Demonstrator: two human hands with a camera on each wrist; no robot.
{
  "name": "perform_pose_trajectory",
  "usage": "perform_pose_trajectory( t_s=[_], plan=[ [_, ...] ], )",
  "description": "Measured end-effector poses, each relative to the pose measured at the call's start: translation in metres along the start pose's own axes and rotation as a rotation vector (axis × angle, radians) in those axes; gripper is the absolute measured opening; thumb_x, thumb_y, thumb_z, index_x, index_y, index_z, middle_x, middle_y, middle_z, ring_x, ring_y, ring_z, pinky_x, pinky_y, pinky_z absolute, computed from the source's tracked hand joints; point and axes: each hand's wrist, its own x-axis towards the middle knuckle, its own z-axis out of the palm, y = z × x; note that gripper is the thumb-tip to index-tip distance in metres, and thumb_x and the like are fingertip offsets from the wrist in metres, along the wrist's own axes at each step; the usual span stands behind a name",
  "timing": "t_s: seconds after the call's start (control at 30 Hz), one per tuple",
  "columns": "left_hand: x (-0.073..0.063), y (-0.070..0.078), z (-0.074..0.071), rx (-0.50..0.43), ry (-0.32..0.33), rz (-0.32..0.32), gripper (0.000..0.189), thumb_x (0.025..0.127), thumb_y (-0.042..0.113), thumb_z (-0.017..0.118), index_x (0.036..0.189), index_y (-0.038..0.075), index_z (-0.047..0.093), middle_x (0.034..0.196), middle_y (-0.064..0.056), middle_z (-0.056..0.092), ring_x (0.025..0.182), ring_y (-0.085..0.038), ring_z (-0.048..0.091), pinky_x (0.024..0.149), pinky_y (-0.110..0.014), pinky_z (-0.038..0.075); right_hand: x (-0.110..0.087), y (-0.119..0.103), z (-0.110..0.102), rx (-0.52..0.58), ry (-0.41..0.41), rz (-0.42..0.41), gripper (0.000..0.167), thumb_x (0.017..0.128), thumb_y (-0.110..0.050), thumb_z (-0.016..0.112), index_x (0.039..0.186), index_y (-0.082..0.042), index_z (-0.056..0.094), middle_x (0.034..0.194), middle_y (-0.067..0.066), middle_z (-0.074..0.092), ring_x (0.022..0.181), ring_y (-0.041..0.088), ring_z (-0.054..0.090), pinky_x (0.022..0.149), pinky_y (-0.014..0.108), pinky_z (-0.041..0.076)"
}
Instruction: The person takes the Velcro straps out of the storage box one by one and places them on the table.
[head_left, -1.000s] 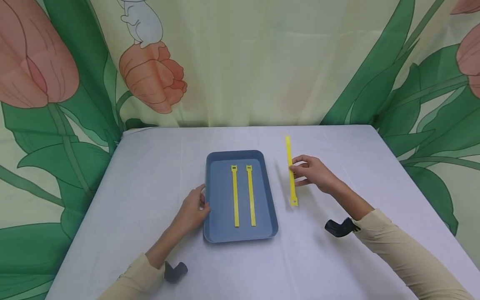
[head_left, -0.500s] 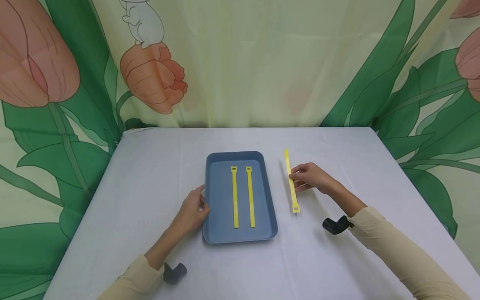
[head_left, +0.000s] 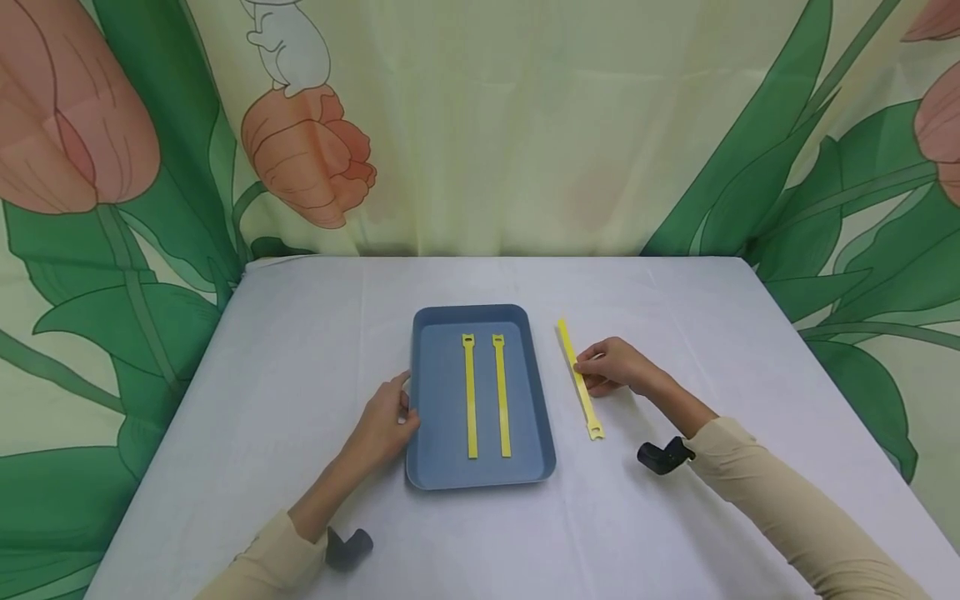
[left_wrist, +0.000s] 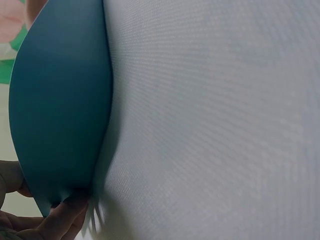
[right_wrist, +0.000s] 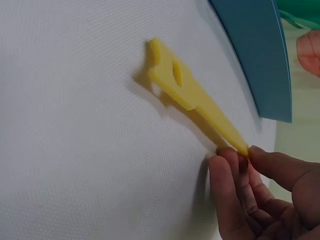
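Two yellow hook-and-loop cable ties, a left tie (head_left: 470,396) and a right tie (head_left: 502,396), lie side by side in a blue-grey tray (head_left: 480,477), slotted heads toward the far end. My left hand (head_left: 382,421) grips the tray's left wall, with fingers seen against the outer side (left_wrist: 60,100) in the left wrist view. To the right of the tray, my right hand (head_left: 617,367) pinches a third yellow cable tie (head_left: 586,406) near its middle, between thumb and fingers. Its slotted head (right_wrist: 172,75) points toward the near side, just over or on the cloth.
A white cloth (head_left: 315,333) covers the table around the tray. Behind the table hangs a curtain (head_left: 510,125) printed with tulips. Dark wrist cameras, one left (head_left: 349,550) and one right (head_left: 663,457), stick out below the sleeves.
My right hand has lowered the third cable tie toward the table and nearer to me. The tie has tilted, its far end swinging left. My left hand and the tray have stayed in place.
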Motion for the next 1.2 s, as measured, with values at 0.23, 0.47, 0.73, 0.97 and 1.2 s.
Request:
perform_pose_trajectory(
  t_s=[0.23,0.47,0.73,0.97,1.2],
  plan=[
    [0.0,0.0,0.003,0.0,-0.005,0.006,0.062,0.079,0.002,0.056,0.136,-0.012,0.035,0.088,-0.007,0.047,0.083,-0.021,0.051,0.074,-0.036,0.045,-0.002,-0.001,-0.003,-0.038,0.018,0.013,0.035,0.09,-0.017,0.063,0.116,0.006,0.058,0.082,0.011,0.064,0.065,0.015,0.062,0.061,0.028,0.053],
    [0.002,0.001,0.004,0.006,-0.002,-0.002,0.062,0.08,0.002,0.056,0.137,-0.011,0.035,0.089,-0.007,0.048,0.084,-0.022,0.052,0.075,-0.036,0.045,-0.001,-0.002,-0.004,-0.029,0.017,0.024,0.035,0.089,-0.016,0.064,0.114,0.007,0.059,0.081,0.011,0.064,0.064,0.016,0.063,0.062,0.029,0.053],
    [0.004,0.001,0.001,-0.004,-0.004,-0.006,0.062,0.08,0.001,0.056,0.137,-0.012,0.034,0.09,-0.008,0.049,0.083,-0.022,0.051,0.075,-0.036,0.045,0.004,-0.003,-0.006,-0.015,0.015,0.034,0.032,0.086,-0.015,0.068,0.109,0.006,0.061,0.078,0.011,0.065,0.063,0.016,0.064,0.062,0.028,0.053],
    [0.003,-0.001,-0.001,-0.013,-0.014,-0.006,0.062,0.08,0.001,0.056,0.137,-0.012,0.034,0.09,-0.009,0.048,0.082,-0.021,0.05,0.074,-0.036,0.044,0.007,-0.001,-0.005,0.005,0.0,0.043,0.032,0.086,-0.016,0.068,0.109,0.006,0.061,0.077,0.011,0.065,0.063,0.016,0.064,0.061,0.028,0.053],
    [0.001,-0.003,-0.001,-0.017,-0.012,0.01,0.062,0.08,0.001,0.057,0.136,-0.013,0.035,0.089,-0.009,0.048,0.081,-0.021,0.049,0.073,-0.036,0.044,0.008,0.001,-0.004,0.013,-0.002,0.043,0.03,0.086,-0.015,0.067,0.107,0.006,0.061,0.076,0.01,0.064,0.062,0.016,0.064,0.061,0.027,0.053]
  ],
)
